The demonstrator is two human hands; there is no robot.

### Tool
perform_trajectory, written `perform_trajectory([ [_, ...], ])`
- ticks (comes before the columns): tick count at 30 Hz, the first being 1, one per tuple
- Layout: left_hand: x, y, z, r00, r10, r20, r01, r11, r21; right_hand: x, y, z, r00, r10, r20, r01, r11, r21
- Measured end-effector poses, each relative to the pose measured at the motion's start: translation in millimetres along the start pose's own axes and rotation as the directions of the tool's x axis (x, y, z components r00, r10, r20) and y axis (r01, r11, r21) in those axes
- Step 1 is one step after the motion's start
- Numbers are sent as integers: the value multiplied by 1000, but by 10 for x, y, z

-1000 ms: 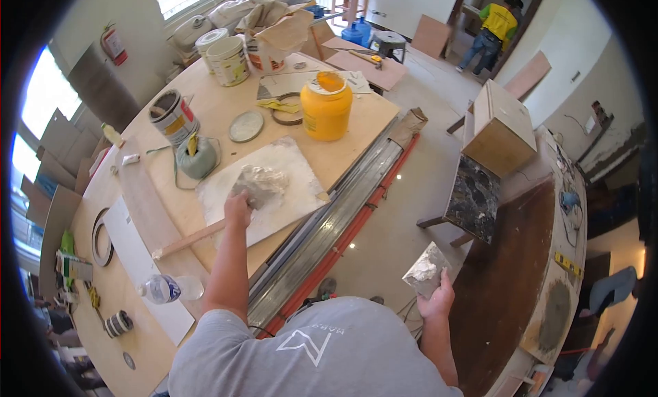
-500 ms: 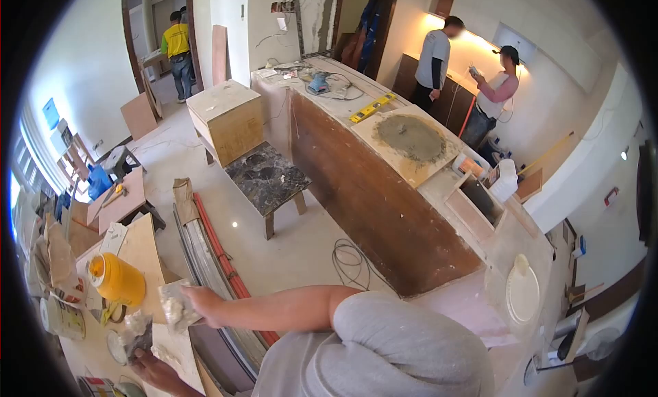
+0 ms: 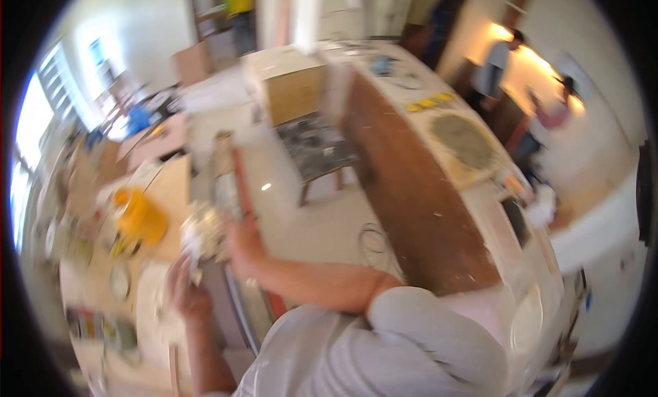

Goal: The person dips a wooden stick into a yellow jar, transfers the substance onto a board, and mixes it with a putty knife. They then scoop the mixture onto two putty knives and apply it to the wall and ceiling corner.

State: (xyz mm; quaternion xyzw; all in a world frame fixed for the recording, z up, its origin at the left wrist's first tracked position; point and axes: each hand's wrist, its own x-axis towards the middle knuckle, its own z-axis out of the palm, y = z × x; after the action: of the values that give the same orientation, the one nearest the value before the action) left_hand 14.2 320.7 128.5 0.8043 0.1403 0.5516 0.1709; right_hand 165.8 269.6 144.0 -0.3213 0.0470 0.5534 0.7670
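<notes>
A lumpy white mass of putty (image 3: 203, 231) sits between my two hands, smeared by motion. My left hand (image 3: 189, 293) is below it, fingers closed around a putty knife whose blade is mostly hidden under the putty. My right hand (image 3: 242, 243) comes in from the right, closed on a second putty knife held against the same mass; its blade is also covered and blurred. Left of the hands stands a yellow plastic container (image 3: 140, 217) on the work board (image 3: 168, 191). A round lid-like disc (image 3: 120, 280) lies nearer on the same work surface.
Long metal and red lengths (image 3: 241, 184) lie on the floor beyond my hands. A dark-topped stool (image 3: 315, 147) stands ahead, next to a long counter (image 3: 418, 184) with a yellow level (image 3: 430, 102). Two people stand behind the counter; another is in the doorway.
My hands have come together, and both putty loads now meet as one mass. The left hand has risen and moved right. My view has swung left, blurring the room.
</notes>
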Motion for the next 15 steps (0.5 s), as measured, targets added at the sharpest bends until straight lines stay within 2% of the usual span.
perform_trajectory([
  [1,83,54,-12,999,29,42,-33,995,95,-50,-52,4,998,-5,70,4,1000,9],
  [2,148,114,-19,996,51,68,-58,992,110,-461,-291,279,999,3,-45,-7,996,-90],
  [3,193,146,-4,997,59,53,-59,998,-2,-305,-239,121,997,-9,80,10,1000,-4],
  [4,227,166,-11,995,67,74,-70,997,37,-168,-215,-33,987,14,159,-28,995,92],
  [5,265,219,-12,995,47,87,-54,995,80,-266,-269,35,993,-42,109,36,998,51],
  [8,262,198,20,993,34,111,-43,996,77,-474,-391,117,992,-73,107,67,996,59],
  [9,263,180,22,993,28,118,-39,995,92,-425,-385,45,981,-81,178,73,996,54],
  [14,253,89,123,987,4,163,-29,988,153,-549,-568,47,995,-96,8,95,995,32],
  [15,211,16,138,985,-62,163,39,989,139,-583,-608,51,995,-100,-29,101,994,34],
])
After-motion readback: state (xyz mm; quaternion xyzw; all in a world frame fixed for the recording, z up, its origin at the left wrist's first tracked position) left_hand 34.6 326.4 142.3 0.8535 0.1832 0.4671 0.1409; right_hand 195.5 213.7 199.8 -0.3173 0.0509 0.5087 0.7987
